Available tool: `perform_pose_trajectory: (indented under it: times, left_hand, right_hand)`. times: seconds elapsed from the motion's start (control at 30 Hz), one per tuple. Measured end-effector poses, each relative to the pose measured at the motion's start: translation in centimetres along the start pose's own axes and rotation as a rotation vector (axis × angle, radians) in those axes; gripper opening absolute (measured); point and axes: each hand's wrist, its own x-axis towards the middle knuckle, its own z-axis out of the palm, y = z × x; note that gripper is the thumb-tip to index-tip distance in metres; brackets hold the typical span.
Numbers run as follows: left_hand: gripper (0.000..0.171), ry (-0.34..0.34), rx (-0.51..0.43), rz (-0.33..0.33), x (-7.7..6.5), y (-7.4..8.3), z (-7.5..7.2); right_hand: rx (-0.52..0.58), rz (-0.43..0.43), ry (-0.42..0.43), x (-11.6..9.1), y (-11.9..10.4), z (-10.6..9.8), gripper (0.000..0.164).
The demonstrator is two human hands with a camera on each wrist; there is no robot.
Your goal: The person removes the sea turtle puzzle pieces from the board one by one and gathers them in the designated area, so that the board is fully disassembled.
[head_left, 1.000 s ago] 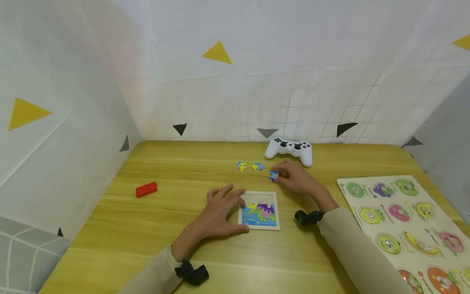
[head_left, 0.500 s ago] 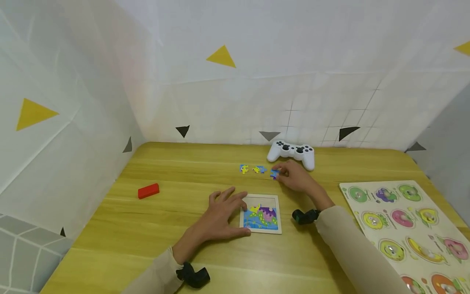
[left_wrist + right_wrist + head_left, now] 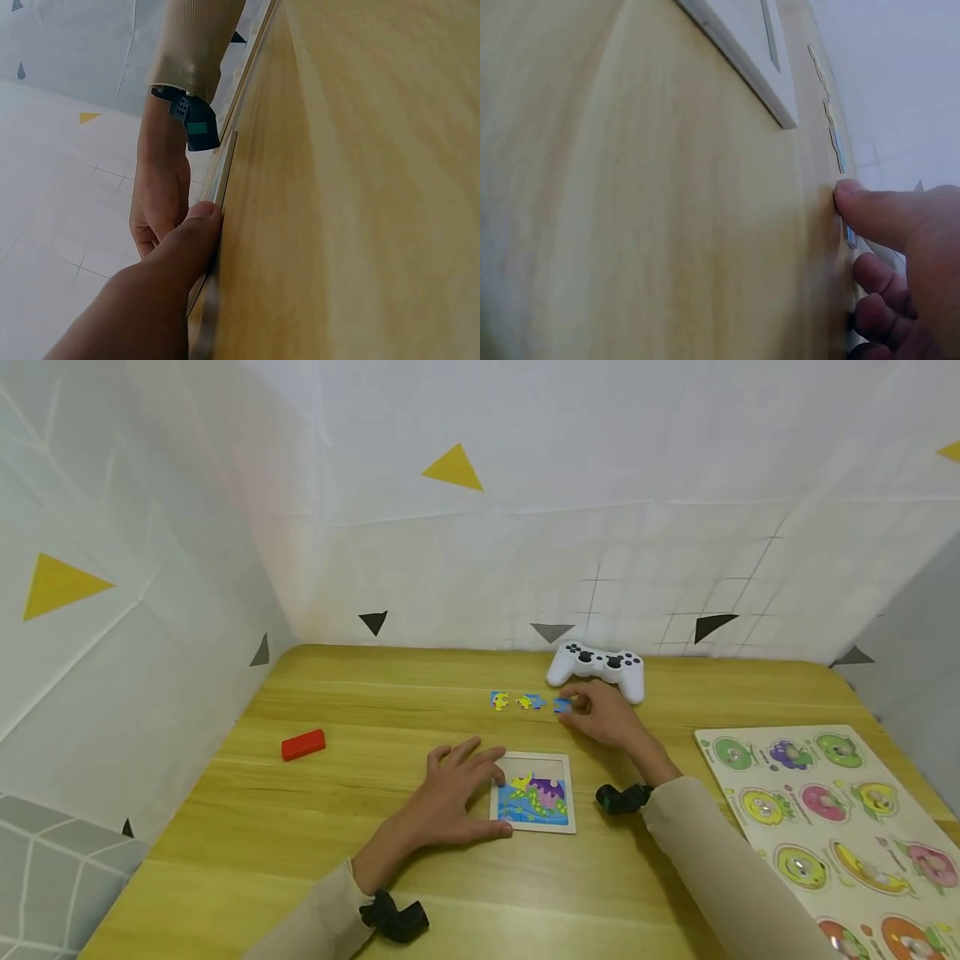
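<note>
A small framed jigsaw (image 3: 534, 792) with a blue, purple and yellow picture lies mid-table. My left hand (image 3: 459, 781) rests flat beside it, fingers spread, with the thumb (image 3: 191, 236) against the frame's near left corner. Beyond the frame, my right hand (image 3: 598, 714) pinches a blue puzzle piece (image 3: 561, 705) down at the table surface. In the right wrist view the thumb (image 3: 877, 214) lies over that blue piece (image 3: 849, 234), with the other fingers curled below. Two loose pieces (image 3: 514, 701) lie in a row just left of it.
A white game controller (image 3: 597, 667) sits just behind the right hand near the back wall. A red block (image 3: 303, 744) lies at the left. A fruit peg-puzzle board (image 3: 832, 827) covers the right side. White fabric walls enclose the table.
My right hand has carried the blue piece a little farther away, in line with the two loose pieces. The left hand has stayed by the frame.
</note>
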Motion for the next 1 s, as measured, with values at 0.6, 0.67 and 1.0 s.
perform_pose_trajectory:
  times: [0.6, 0.67, 1.0]
  left_hand:
    - [0.052, -0.006, -0.012, 0.004, -0.1, 0.2, 0.1]
    - [0.052, -0.006, -0.013, 0.001, -0.1, 0.2, 0.1]
    - [0.052, -0.016, -0.021, 0.006, 0.2, 0.1, -0.2]
  right_hand:
    - [-0.017, 0.035, 0.007, 0.1, 0.2, 0.3, 0.035]
    - [0.004, 0.027, 0.018, -0.1, 0.3, 0.3, 0.035]
    - [0.188, 0.045, 0.042, -1.2, 0.6, 0.2, 0.028]
